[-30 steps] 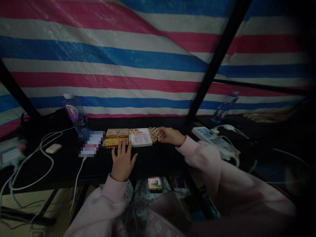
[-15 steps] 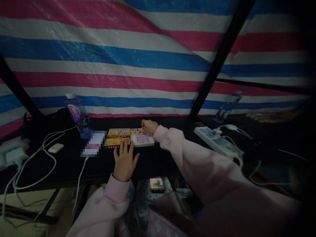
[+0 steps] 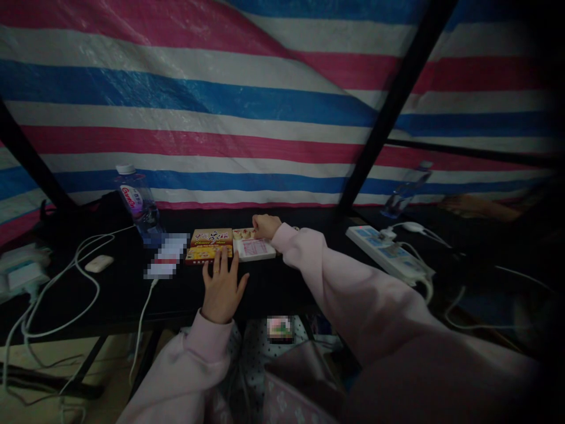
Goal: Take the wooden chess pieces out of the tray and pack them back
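A flat yellow and dark red box lies on the black table. Fingers spread, my left hand rests at its front edge, with the fingertips on the box and near the white one beside it. That white box with pink print touches the first box's right side. My right hand is at the far edge of the white box, over a cream patterned part, its fingers curled together. Whatever those fingers hold, if anything, is hidden.
Left of the boxes are a blurred phone on a cable, a water bottle and a small white case. A power strip and another bottle stand right. Another person's hand shows at far right.
Both hands keep nearly the same places and poses. At the far right, the other person's hand and forearm have shifted slightly. The view has tilted a little.
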A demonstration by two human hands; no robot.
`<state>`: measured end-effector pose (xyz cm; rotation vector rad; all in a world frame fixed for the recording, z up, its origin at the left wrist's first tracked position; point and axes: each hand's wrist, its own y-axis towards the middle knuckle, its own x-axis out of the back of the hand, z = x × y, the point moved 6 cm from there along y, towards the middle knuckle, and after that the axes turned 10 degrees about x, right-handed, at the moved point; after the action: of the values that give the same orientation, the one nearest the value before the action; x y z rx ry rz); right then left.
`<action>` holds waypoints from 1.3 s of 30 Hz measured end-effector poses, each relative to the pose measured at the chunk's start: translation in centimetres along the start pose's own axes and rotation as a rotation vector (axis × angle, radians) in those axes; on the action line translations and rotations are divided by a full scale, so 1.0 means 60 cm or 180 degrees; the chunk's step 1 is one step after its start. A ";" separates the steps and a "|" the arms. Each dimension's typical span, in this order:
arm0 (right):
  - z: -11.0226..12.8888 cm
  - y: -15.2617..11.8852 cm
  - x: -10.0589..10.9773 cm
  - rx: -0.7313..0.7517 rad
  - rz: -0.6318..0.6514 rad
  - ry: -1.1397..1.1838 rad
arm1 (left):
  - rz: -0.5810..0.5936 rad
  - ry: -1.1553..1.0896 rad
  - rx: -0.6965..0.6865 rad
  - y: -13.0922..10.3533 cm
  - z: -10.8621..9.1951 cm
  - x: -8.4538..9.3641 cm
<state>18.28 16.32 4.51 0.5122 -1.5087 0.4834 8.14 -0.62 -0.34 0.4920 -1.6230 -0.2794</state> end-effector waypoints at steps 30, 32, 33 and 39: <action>-0.051 -0.166 -0.008 -0.0121 -0.0164 0.0549 | -0.0019 0.0018 0.0036 0.000 0.001 -0.005; -0.051 -0.166 -0.009 -0.0110 -0.0260 0.0642 | 0.0000 0.0004 0.0035 0.000 0.000 -0.005; -0.051 -0.166 -0.009 -0.0106 -0.0309 0.0679 | 0.0006 0.0004 0.0033 0.000 0.000 -0.004; -0.055 -0.162 -0.013 -0.0077 -0.0481 0.0782 | 0.0022 0.0061 0.0010 -0.001 0.000 -0.004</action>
<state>26.72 10.48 3.55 0.5237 -1.2298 0.3944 8.18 -0.58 -0.57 0.4900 -1.6066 -0.2661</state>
